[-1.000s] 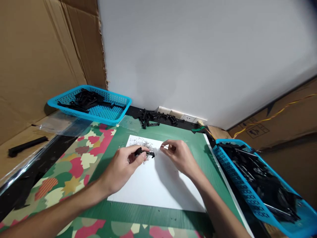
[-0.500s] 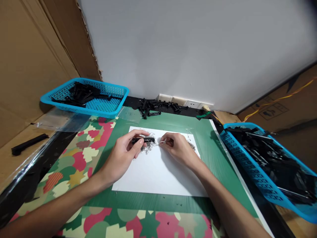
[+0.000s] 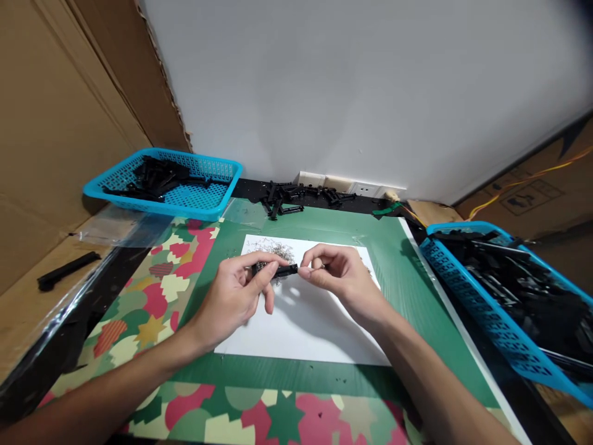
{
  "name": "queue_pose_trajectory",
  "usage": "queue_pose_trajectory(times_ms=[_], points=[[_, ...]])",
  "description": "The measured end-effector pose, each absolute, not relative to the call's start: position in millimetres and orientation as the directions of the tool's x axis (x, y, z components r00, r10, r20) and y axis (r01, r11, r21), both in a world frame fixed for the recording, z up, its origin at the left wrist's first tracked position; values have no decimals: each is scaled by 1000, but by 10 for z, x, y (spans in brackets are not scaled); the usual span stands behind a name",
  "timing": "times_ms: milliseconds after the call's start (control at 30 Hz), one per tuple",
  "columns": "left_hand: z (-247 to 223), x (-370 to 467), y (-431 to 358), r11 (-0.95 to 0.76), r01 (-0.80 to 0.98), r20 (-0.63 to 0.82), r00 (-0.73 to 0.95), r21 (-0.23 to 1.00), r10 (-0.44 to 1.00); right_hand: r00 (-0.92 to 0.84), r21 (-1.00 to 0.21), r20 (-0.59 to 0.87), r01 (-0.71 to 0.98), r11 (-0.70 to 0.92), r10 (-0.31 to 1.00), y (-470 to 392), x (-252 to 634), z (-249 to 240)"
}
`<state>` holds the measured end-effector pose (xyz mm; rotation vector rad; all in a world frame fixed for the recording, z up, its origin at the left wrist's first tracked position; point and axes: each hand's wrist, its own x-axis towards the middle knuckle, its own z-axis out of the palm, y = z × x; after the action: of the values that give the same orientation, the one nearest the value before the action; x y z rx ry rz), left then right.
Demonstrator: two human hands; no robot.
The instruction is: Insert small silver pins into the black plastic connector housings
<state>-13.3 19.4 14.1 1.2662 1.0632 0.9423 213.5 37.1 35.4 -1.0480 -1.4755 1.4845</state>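
My left hand (image 3: 234, 296) is closed around a short black plastic part (image 3: 288, 271), gripping it between thumb and fingers. The part lies sideways, its free end pointing right. At that end my right hand (image 3: 347, 281) makes a pinch, fingertips touching or almost touching the part; whatever sits between them is too small to name. Both hands are above a white sheet of paper (image 3: 301, 334). Small shiny metal pieces (image 3: 280, 248) are heaped on the paper behind my left hand, partly hidden by it.
A blue basket (image 3: 208, 210) with black parts stands back left, another blue basket (image 3: 482, 321) at the right. Loose black parts (image 3: 285, 204) lie along the wall below power sockets (image 3: 365, 189). One long black piece (image 3: 69, 270) rests on cardboard at the left.
The black part and my right fingertips have come together; before, a gap with a thin metal piece showed between them. The view has shifted slightly.
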Motion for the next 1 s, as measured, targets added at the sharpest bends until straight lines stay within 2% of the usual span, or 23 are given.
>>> queue_pose_trajectory(times_ms=[167,367,467,667,733,867,933,1000], points=[[150,-123,142,-24,89,12,125,996,992,-378,-998,-24,-53,-47,926,343,2076,320],[100,-104,136,63,97,-91,326,993,941,-267,-996,25,81,48,963,282,2009,275],[101,-105,138,77,105,-111,374,991,921,-243,-985,60,144,97,968,267,1996,281],[92,-104,122,-55,228,-35,373,972,927,-207,-931,189,273,242,960,226,1994,270],[64,-101,108,-111,263,10,357,958,934,-211,-857,316,355,373,925,199,1979,243],[46,-88,70,-148,263,56,330,953,942,-246,-567,622,512,645,743,151,1933,169],[61,-85,54,-150,242,67,322,959,945,-276,-478,686,527,703,674,136,1912,150],[76,-86,47,-160,231,77,329,960,941,-295,-451,699,525,722,651,126,1896,153]])
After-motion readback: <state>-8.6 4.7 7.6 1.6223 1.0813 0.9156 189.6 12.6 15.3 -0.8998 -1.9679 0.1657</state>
